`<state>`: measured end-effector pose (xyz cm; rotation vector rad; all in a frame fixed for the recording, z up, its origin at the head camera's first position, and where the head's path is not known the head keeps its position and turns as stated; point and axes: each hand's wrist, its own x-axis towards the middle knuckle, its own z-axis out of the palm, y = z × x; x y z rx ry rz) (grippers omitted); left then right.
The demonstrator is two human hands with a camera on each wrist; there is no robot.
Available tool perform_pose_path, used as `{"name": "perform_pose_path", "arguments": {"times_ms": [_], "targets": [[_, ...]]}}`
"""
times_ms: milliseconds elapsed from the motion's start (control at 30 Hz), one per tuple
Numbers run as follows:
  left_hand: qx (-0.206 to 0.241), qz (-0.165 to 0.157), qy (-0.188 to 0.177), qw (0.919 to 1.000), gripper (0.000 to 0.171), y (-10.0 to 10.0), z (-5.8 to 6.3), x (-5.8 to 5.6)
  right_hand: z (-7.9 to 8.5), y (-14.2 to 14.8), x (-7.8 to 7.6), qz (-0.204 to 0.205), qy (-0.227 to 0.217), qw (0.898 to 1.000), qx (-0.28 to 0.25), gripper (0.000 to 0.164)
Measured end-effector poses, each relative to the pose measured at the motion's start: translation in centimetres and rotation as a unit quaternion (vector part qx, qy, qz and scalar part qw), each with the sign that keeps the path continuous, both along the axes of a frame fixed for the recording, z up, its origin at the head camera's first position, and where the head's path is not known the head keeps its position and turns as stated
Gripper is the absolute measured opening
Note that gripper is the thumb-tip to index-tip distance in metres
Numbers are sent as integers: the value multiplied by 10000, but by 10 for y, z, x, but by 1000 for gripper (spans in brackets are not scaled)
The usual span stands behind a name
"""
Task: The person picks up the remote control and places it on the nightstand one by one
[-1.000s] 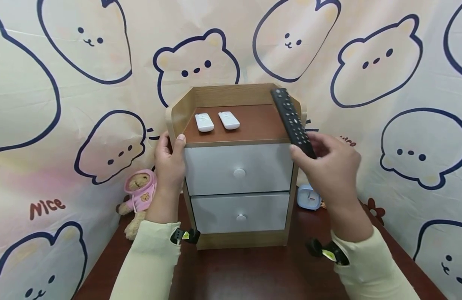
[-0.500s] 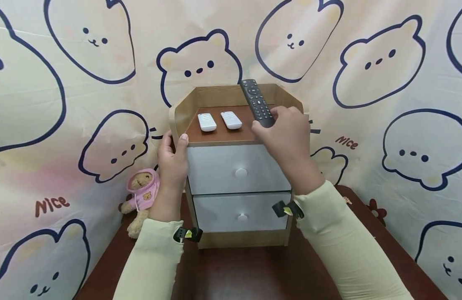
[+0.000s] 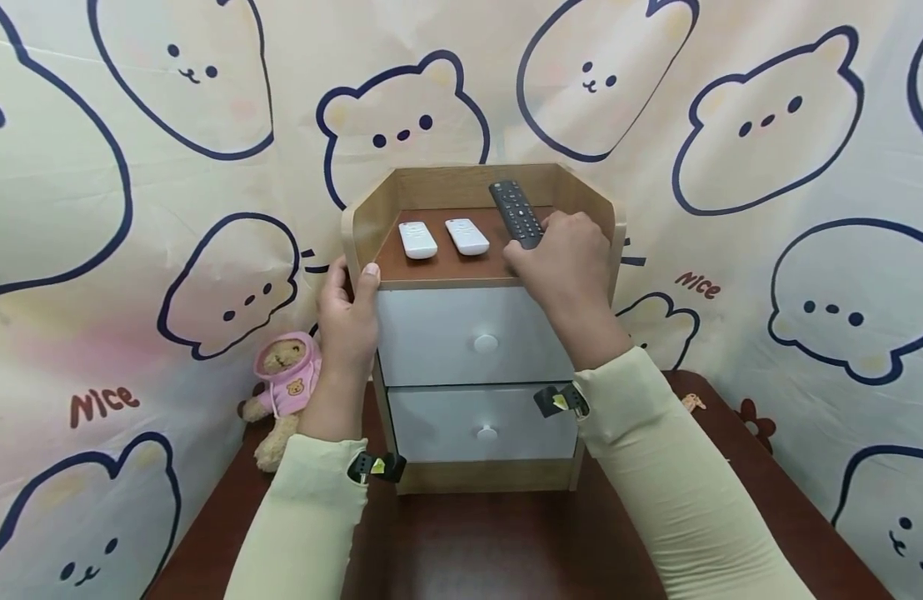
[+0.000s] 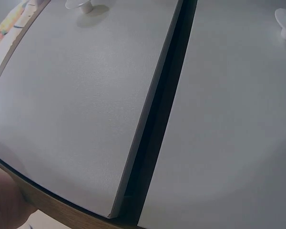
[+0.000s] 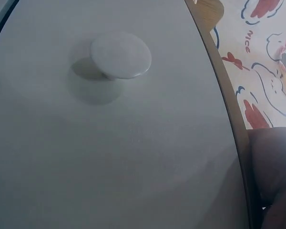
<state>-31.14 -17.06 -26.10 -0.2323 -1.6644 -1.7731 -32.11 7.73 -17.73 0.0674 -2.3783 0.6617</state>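
Note:
In the head view a small cabinet (image 3: 401,478) with two drawers stands in the middle. My left hand (image 3: 349,321) grips its left side panel, thumb at the front edge. Over the right part of the brown top shelf (image 3: 390,268), my right hand (image 3: 570,262) holds the lower end of a black remote control (image 3: 516,212). Whether the remote touches the shelf I cannot tell. Two white remotes, a left one (image 3: 417,240) and a right one (image 3: 467,237), lie side by side to its left. The wrist views show mainly drawer fronts and a round white knob (image 5: 121,55).
A teddy bear in a pink hoodie (image 3: 287,387) sits left of the cabinet on the dark red-brown table (image 3: 476,542). Raised wooden edges (image 3: 469,187) border the shelf at back and sides. A cartoon-printed cloth (image 3: 799,150) surrounds the table.
The right hand has carried the black remote left from beyond the cabinet's right side, then lowered it toward the shelf. The left hand keeps its hold on the side panel.

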Motion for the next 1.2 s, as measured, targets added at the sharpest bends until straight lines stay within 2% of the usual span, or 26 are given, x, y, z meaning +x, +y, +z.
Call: {"name": "perform_pose_path", "arguments": {"times_ms": [333,500,733,933,1200], "targets": [[-8,68,-99,9999,42,-1,1,0,5,-2,-1,-174,-344,9988,302,43],[-6,24,-3,10000,41,-2,1,1,7,-2,0,-192,-496,9978,393,42],[48,-116,23,9999,42,-1,0,2,8,0,0,-245,-715,9959,487,43],[43,-91,53,9999,41,-1,-1,1,8,-1,0,-314,-783,9953,479,43],[36,-63,31,10000,42,-1,-1,1,9,-3,0,-387,-877,9943,474,52]]}}
